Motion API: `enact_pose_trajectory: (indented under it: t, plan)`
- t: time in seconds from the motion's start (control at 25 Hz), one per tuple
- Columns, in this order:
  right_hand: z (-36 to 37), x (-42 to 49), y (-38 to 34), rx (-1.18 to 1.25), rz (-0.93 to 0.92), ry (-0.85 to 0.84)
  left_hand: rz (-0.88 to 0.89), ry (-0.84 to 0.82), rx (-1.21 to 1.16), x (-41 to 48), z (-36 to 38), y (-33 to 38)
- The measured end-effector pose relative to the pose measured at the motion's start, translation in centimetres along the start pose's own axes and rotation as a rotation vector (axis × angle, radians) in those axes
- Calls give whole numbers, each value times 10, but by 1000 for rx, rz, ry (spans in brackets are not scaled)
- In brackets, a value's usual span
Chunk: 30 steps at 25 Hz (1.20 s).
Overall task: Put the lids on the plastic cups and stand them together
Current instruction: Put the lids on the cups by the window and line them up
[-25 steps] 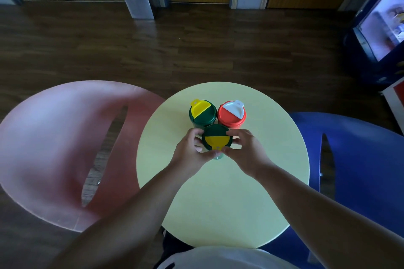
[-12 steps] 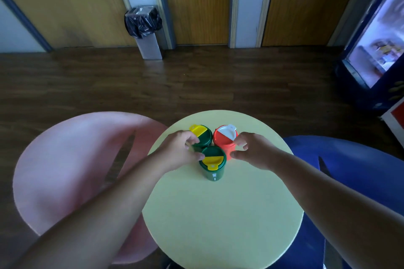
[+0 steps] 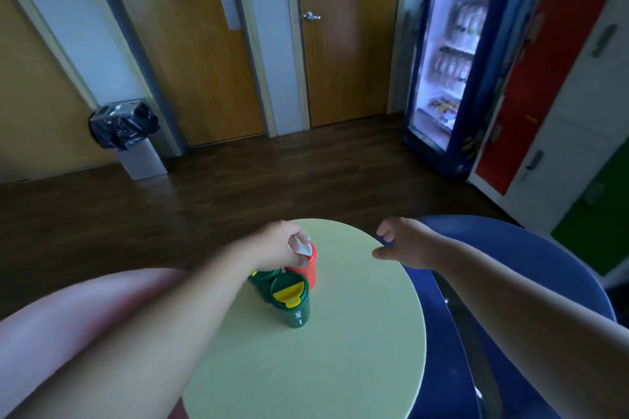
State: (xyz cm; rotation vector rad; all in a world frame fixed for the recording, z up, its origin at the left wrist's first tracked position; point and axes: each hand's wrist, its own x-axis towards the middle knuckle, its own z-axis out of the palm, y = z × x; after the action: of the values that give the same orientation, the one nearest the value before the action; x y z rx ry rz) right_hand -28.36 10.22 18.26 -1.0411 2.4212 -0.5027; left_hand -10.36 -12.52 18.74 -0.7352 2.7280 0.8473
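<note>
The right hand [image 3: 398, 243] has drawn back, slack and empty, over the far rim of the round pale-yellow table [image 3: 357, 333]. The left hand [image 3: 279, 245] has moved onto the orange-red plastic cup [image 3: 308, 274] and pinches its white-flapped lid [image 3: 304, 248]. That cup, the dark green plastic cup with a yellow flap [image 3: 292, 306] and a second green cup [image 3: 260, 282] stand lidded and touching, so probably only this last lid check remains.

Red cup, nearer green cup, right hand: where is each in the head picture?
red cup [image 3: 305, 277], head view, on its red side wall below the lid.
nearer green cup [image 3: 287, 293], head view, on the yellow flap of its lid.
right hand [image 3: 406, 245], head view, on the back of the hand.
</note>
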Motion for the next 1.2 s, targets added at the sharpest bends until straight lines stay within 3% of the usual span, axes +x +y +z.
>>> enact_pose_trajectory:
  t: [0.32,0.72,0.92,1.2]
  plan:
    - [-12,-152,64,58,367,263,381,-232,152,5,41,100]
    - [-10,-387,154,179,821,564,868,-444,231,-28,159,312]
    - [-48,-477,231,190,921,674,1022,-468,265,-39,218,447]
    - [-131,-569,353,261,940,874,1082,-481,231,-52,285,633]
